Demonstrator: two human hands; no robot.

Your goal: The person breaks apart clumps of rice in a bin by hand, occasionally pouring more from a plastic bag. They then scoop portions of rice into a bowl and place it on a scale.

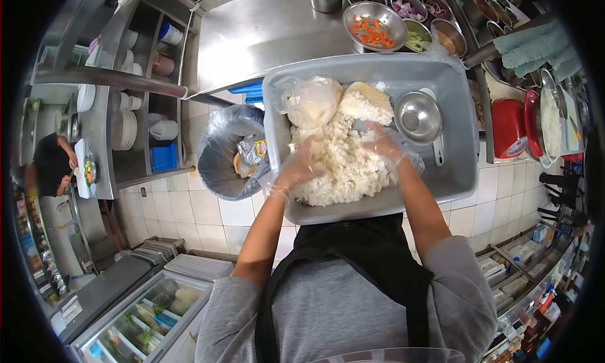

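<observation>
A large grey plastic tub [463, 174] holds a broad heap of cooked white rice [350, 167]. My left hand [304, 166], in a clear plastic glove, rests against the left side of the heap with its fingers apart. On the heap's right side lies my right hand [384, 145], gloved likewise, fingers spread and touching the grains. Beyond them sit a tied clear plastic bag [315, 103] with pale contents and a compact block of rice [367, 101]. A steel bowl [418, 117] stands at the tub's right, partly over a white-handled utensil [438, 154].
Left of the tub stands a lined waste bin [214, 142]. A steel counter [252, 35] lies ahead, with a bowl of chopped orange vegetables [375, 26] and several other containers. A red appliance [507, 126] is at right. Another person [53, 164] works far left.
</observation>
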